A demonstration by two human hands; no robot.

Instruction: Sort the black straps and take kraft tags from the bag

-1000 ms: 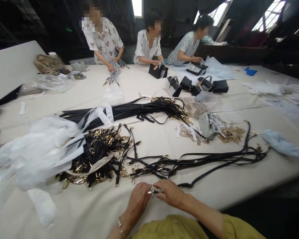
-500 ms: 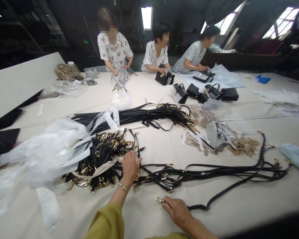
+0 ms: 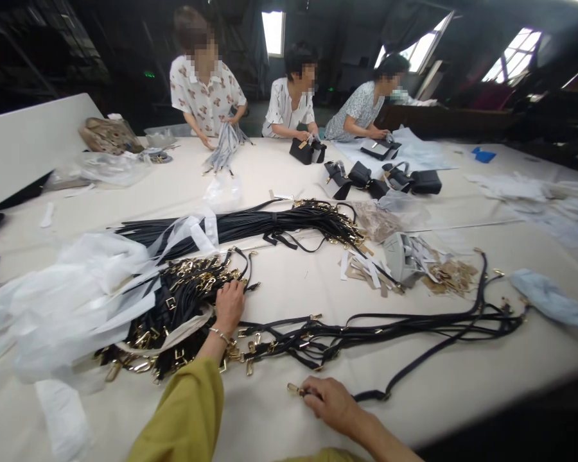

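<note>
- Left hand (image 3: 230, 303): reaches out from a mustard-yellow sleeve (image 3: 185, 420), bracelet at the wrist, palm down on the pile of short black straps (image 3: 183, 308) with gold buckles. The fingers curl into the pile's right edge; whether they grip a single strap cannot be told.
- Right hand (image 3: 331, 403): rests near the table's near edge, fingers closed on the end of a long black strap (image 3: 395, 378). The strap's gold clasp (image 3: 293, 389) sticks out to the left of the fingertips and lies on the cloth.
- The held strap runs right along the table top, loops, and joins a spread of long black straps (image 3: 414, 324) stretching toward the right edge.
- Table (image 3: 289, 417): covered in off-white cloth; both hands work at its near edge, left of centre.
- White tissue wrapping (image 3: 67, 301) lies heaped at the left side, touching the short-strap pile.
- A tied bundle of long black straps (image 3: 270, 224) lies across the middle of the table, beyond the pile.
- A grey pouch (image 3: 399, 256) sits among paper tags right of centre.
- Black handbags (image 3: 380, 179) stand toward the far edge.
- Three other people (image 3: 289, 96) stand at the far edge, their hands on straps and bags.
</note>
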